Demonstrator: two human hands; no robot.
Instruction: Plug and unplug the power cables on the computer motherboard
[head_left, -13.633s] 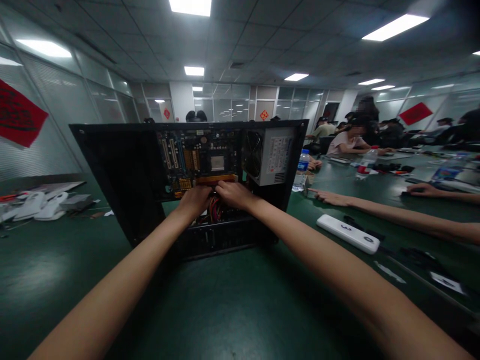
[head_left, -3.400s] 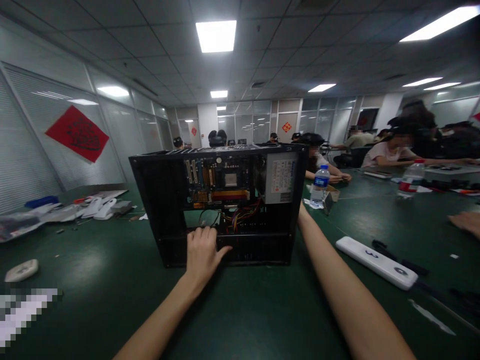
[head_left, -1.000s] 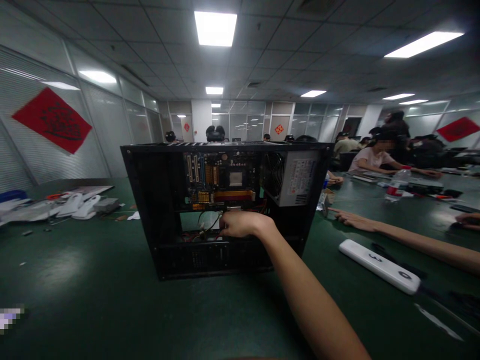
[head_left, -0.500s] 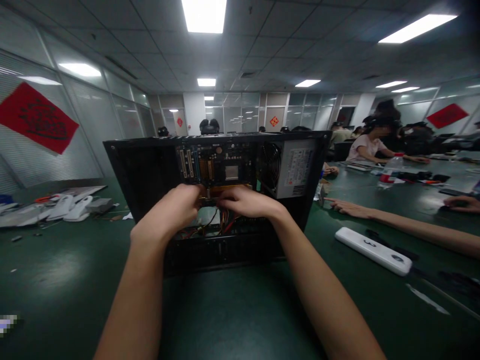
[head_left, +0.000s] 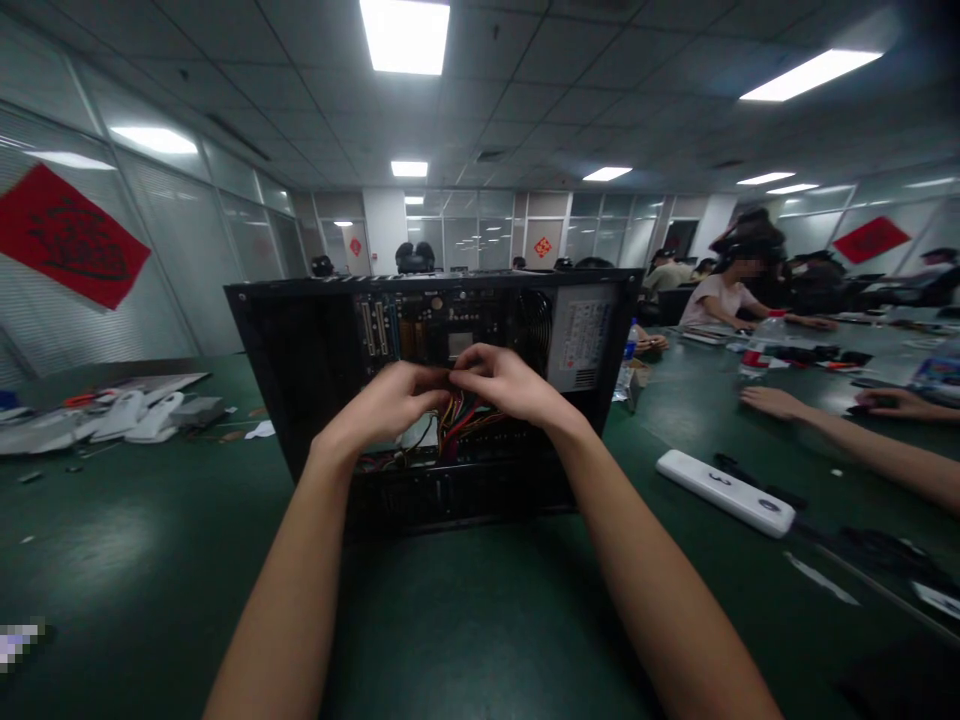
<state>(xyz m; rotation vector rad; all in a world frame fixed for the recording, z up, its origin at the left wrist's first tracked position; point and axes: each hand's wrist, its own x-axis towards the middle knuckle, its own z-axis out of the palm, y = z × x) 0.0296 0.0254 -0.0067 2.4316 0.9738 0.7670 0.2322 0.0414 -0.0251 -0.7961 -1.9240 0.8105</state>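
Closely, left hand [head_left: 390, 405] and right hand [head_left: 510, 382] pinch coloured cables [head_left: 452, 425].

Left hand [head_left: 384, 403] and right hand [head_left: 516, 386], fingertips apparently together

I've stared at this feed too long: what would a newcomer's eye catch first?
The open black case mid-picture on the green table, with the left hand and right hand close together at the coloured cables inside it. Then the grey power supply, upper right in the case, and the white bar right of the case. Far left, a red sign stands out.
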